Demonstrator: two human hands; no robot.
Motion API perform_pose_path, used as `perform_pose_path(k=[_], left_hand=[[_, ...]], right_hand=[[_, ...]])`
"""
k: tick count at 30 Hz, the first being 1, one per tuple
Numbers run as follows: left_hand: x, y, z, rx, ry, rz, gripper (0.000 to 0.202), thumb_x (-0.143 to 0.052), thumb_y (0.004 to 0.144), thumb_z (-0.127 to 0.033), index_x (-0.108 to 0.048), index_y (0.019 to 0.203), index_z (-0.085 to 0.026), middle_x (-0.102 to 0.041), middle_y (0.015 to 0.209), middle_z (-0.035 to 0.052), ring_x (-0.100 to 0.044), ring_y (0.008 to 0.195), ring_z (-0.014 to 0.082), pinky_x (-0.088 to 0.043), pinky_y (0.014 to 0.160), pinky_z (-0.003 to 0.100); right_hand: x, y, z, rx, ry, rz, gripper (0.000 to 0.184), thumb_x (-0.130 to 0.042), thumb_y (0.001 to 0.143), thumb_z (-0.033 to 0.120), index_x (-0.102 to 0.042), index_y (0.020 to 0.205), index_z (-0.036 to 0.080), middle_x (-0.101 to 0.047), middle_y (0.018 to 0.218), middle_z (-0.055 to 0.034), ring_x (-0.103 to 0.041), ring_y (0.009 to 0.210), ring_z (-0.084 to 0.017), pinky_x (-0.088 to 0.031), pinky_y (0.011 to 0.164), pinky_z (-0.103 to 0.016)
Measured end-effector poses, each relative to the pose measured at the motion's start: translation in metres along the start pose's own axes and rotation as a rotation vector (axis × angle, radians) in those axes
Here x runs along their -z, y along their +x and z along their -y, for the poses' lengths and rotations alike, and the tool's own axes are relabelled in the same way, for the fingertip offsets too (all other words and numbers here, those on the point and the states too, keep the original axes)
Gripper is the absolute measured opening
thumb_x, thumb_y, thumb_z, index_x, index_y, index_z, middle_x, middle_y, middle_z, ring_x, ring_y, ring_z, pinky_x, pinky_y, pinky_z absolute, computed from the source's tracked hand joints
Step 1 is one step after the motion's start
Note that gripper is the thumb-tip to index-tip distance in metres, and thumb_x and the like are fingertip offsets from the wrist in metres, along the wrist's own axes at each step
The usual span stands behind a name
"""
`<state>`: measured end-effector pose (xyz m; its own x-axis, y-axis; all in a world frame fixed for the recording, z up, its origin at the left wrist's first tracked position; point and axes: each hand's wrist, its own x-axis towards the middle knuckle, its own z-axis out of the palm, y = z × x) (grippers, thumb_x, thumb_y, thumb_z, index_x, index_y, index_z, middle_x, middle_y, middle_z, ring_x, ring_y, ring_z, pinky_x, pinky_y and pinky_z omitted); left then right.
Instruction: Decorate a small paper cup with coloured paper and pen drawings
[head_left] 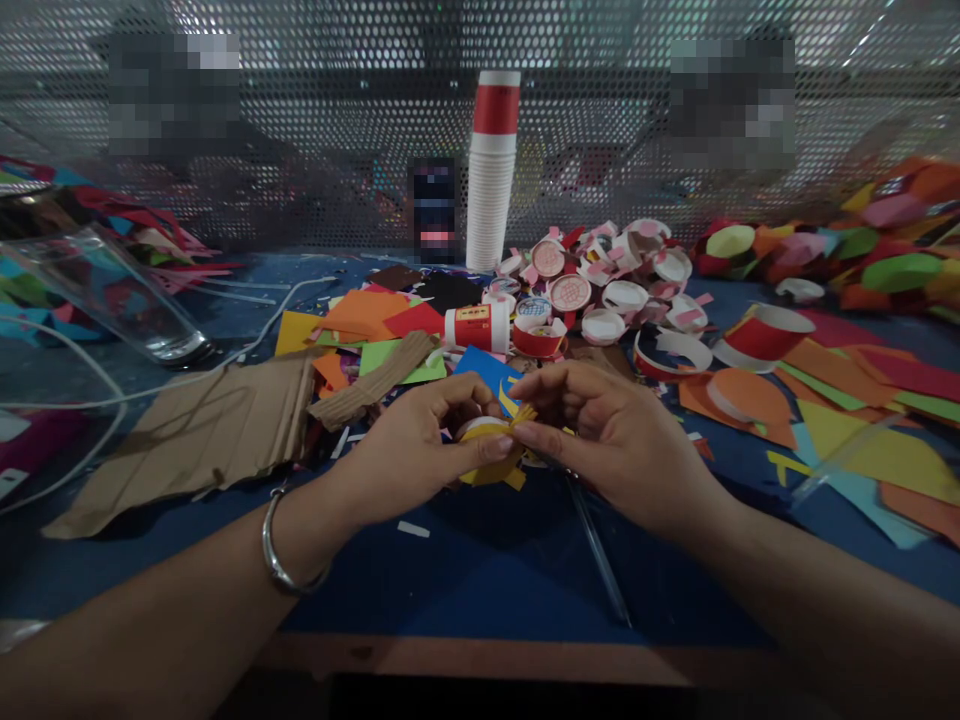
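Observation:
My left hand (420, 435) is closed on a small yellow paper craft piece (491, 470) with a pale rim, thumb on its front. My right hand (615, 440) pinches the piece's yellow fringed tip between thumb and fingers. A thin clear stick (600, 560) slants down from beneath the right hand; whether the hand holds it cannot be seen. Just beyond the fingers lie a blue paper sheet (480, 368) and a red-and-white paper cup (478, 327) on its side.
A tall stack of paper cups (491, 190) stands before a perforated metal screen (322, 110). Cut cup bases (570, 292) are heaped behind my hands. Cardboard (202, 430), a tilted clear glass (142, 300) and a white cable (247, 345) lie left; coloured paper (877, 440) spreads right.

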<state>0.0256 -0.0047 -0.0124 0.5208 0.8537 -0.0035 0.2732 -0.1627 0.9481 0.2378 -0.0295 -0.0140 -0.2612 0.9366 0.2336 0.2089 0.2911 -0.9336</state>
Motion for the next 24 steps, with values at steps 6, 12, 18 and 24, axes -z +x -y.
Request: perform_pose_path(k=[6, 12, 18, 24], left_hand=[[0.001, 0.001, -0.003, 0.081, -0.101, -0.007, 0.039, -0.079, 0.084, -0.052, -0.061, 0.096, -0.019, -0.065, 0.086, -0.0009, -0.059, 0.076, 0.0144, -0.048, 0.066, 0.026], [0.008, 0.005, -0.002, 0.117, -0.322, -0.078, 0.033, -0.085, 0.081, -0.039, -0.063, 0.091, -0.017, -0.068, 0.089, 0.0005, -0.063, 0.077, 0.0132, -0.054, 0.067, 0.025], [0.016, 0.013, -0.001, 0.126, -0.431, -0.267, 0.038, -0.09, 0.072, -0.035, -0.065, 0.094, -0.017, -0.069, 0.091, 0.0011, -0.066, 0.084, 0.0166, -0.056, 0.076, 0.03], [0.019, 0.016, 0.002, 0.083, -0.476, -0.348, 0.035, -0.092, 0.066, -0.031, -0.066, 0.085, -0.018, -0.069, 0.087, -0.0004, -0.062, 0.082, 0.0151, -0.052, 0.075, 0.028]], right_hand=[[0.003, 0.001, -0.001, -0.003, 0.022, -0.043, 0.024, -0.074, 0.094, 0.031, -0.067, 0.113, 0.019, -0.074, 0.105, -0.0062, -0.073, 0.097, -0.019, -0.061, 0.087, -0.033], [0.01, 0.001, -0.003, 0.046, -0.13, -0.189, 0.014, -0.072, 0.095, 0.026, -0.068, 0.107, 0.019, -0.075, 0.1, -0.0053, -0.071, 0.089, -0.018, -0.058, 0.082, -0.032], [0.008, -0.001, -0.006, 0.27, -0.525, 0.134, 0.008, -0.067, 0.096, 0.014, -0.074, 0.097, 0.015, -0.074, 0.09, -0.0068, -0.067, 0.083, -0.021, -0.055, 0.076, -0.036], [-0.001, -0.01, -0.012, 0.518, -0.88, 0.329, 0.024, -0.058, 0.102, 0.015, -0.079, 0.093, 0.011, -0.073, 0.098, -0.0147, -0.065, 0.096, -0.031, -0.055, 0.091, -0.054]])
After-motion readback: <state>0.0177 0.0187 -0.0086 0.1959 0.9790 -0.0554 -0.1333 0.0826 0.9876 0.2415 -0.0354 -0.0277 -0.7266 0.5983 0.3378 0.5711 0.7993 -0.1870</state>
